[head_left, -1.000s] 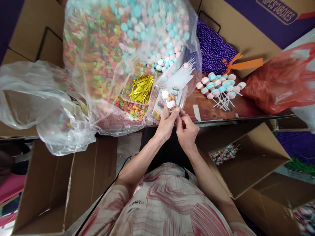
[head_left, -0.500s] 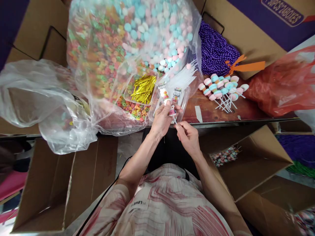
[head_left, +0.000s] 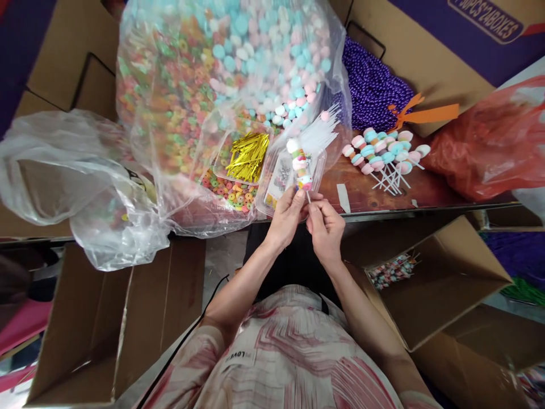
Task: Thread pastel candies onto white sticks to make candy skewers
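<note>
My left hand (head_left: 286, 218) is closed, thumb uppermost, round the lower end of a candy skewer (head_left: 300, 163). The skewer points away from me, with stacked white, green, orange and pink candies; whether a clear sleeve covers it I cannot tell. Just right of it my right hand (head_left: 327, 227) pinches the white stick at the bottom. Beyond the hands lies a clear plastic tray (head_left: 261, 201) with printed cards (head_left: 281, 176), and clear bags (head_left: 320, 135) spread at its far side. Gold twist ties (head_left: 248, 156) fill a smaller tray to the left.
A large clear bag of candies (head_left: 179, 85) covers the table's left. Rightward lie a pile of candy skewers (head_left: 385, 150), purple bead strands (head_left: 370, 85) and a red plastic bag (head_left: 494, 142). Cardboard boxes (head_left: 145, 324) flank me below; the right box (head_left: 451, 284) holds wrapped skewers.
Both hands have shifted slightly, the left one nearer to the right. The skewer's candies now show above the fingers, and the printed card that was by the left hand's fingertips no longer covers them.
</note>
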Tool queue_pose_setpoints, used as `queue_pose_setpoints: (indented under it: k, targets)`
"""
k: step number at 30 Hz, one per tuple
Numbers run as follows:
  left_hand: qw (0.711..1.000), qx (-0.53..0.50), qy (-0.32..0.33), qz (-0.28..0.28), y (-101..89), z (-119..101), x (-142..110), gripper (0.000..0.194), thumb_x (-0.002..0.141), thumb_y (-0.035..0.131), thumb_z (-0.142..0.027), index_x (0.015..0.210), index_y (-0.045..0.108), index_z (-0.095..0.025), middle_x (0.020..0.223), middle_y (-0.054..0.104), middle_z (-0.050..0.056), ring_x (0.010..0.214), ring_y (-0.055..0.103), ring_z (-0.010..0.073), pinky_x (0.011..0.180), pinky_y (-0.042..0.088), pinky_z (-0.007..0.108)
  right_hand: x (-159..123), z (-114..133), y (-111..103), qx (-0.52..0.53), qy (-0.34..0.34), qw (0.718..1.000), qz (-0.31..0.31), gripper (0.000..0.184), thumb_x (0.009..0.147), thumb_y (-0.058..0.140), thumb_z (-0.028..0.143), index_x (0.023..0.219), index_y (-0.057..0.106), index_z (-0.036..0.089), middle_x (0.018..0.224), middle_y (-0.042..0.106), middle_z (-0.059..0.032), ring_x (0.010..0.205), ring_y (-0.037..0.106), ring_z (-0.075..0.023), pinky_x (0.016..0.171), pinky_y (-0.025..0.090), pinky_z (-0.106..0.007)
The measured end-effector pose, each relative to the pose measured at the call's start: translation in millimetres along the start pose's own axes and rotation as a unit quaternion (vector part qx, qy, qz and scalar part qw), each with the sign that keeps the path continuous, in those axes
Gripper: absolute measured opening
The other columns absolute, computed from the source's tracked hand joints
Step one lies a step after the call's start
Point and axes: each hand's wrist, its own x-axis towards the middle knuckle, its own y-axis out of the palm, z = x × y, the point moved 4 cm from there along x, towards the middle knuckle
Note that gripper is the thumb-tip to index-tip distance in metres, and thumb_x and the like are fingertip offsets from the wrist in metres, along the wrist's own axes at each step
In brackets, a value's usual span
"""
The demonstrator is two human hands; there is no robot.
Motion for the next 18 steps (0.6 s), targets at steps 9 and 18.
queue_pose_setpoints:
  k: [9,18]
  targets:
    - [0.968,0.194,0.141,-0.072,-19.5,-6,10,0.014,0.097,0.073,-0.034,0.104,0.070,-0.023,0.081,0.077,0.000,0.072,0.076,0.0152,0.072,0.060,0.026,-2,12,-3,-0.015,0.013,1.000,-0.010,0.034,0.102,0.061,0.047,0.082,0.064,0.021,0.053,0.046,0.0078,0.046,0.042,-0.0088,0.048,0.035,-0.024]
    - [0.828,0.470,0.304,-0.039,-16.2,-20,-2,0.025,0.105,0.055,-0.034,0.082,0.055,-0.024,0.066,0.057,-0.003,0.059,0.051,0.0136,0.059,0.039,0.027,-4,9,1,0.025,0.027,0.999,-0.024,0.036,0.102,0.062,0.051,0.081,0.062,0.022,0.051,0.044,0.0085,0.045,0.039,-0.0086,0.047,0.032,-0.024]
